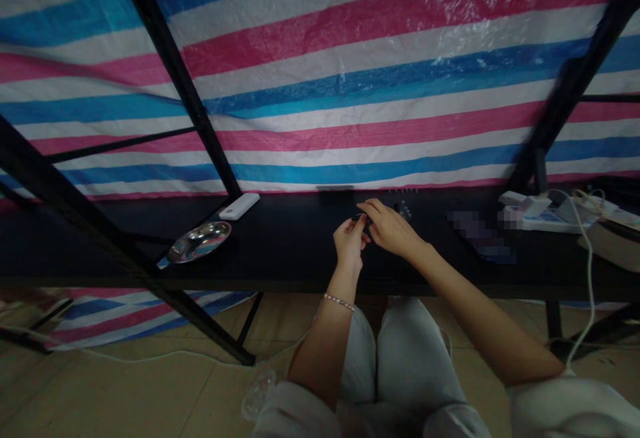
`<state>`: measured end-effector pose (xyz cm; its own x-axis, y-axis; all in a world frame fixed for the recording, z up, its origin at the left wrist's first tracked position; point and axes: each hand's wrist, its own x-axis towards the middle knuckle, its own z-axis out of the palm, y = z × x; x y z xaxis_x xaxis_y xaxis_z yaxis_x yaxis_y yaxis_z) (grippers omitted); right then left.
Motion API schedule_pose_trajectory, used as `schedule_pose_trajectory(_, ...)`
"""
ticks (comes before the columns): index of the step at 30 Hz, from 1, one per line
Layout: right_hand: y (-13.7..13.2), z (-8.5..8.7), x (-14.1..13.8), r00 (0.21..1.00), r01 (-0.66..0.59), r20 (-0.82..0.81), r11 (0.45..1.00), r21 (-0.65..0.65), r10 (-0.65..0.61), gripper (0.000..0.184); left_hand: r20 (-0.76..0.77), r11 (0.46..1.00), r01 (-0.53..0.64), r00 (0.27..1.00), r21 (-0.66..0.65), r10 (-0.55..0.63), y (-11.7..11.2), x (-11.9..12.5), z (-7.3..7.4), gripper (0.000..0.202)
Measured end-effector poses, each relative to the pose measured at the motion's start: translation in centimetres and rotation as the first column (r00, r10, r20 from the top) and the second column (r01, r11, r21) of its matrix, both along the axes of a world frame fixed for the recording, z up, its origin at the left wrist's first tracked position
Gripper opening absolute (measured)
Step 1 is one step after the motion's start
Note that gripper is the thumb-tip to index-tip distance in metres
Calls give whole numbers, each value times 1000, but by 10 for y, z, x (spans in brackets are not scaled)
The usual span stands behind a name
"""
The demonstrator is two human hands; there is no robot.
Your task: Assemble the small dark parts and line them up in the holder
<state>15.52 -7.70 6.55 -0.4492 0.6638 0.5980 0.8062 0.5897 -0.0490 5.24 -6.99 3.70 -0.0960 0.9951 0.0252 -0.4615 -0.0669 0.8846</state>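
Note:
My left hand [349, 243], with a beaded bracelet [340, 302] at the wrist, is raised over the black table [285, 251] with thumb and fingers pinched together. My right hand [389, 228] meets it from the right, its fingertips closed near the left thumb. Between the fingertips is something small, thin and dark that I cannot make out; the fingers hide most of it. Just beyond the right hand lies a cluster of small shiny pieces [405, 210]. Farther back stands a row of tiny clear pieces [403, 191].
Left: a shiny metal dish [200, 242] and a white box-like device [240, 207]. Right: a blurred-out flat dark object [481, 238], a white power strip [545, 219], a hanging cable [590, 285] and a bag [613, 241]. Black metal posts [180, 78] frame the table before a striped sheet [360, 91].

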Motion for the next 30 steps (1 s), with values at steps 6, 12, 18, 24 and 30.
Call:
schedule_pose_trajectory(6, 4, -6, -2, 997, 43, 63, 999, 31, -45, 49, -25, 1000, 14, 1000, -8, -15, 1, 1, -4, 32)
schedule_pose_trajectory(12, 5, -7, -5, 997, 47, 62, 999, 19, -48, 48, -52, 999, 36, 998, -20, -37, 4, -1, -7, 33)
schedule_pose_trajectory(18, 5, -9, -6, 998, 28, 58, 999, 24, -29, 50, -77, 999, 32, 996, -37, -35, 6, 0, -11, 32)
schedule_pose_trajectory(24, 4, -9, -8, 998, 32, 45, 999, -11, -31, 51, -50, 998, 54, 997, -27, -55, 8, -1, -16, 35)
schedule_pose_trajectory(30, 1, -7, -12, 999, 23, 47, 999, -41, -21, 51, -29, 996, 65, 997, -58, -66, 8, -1, -17, 33)
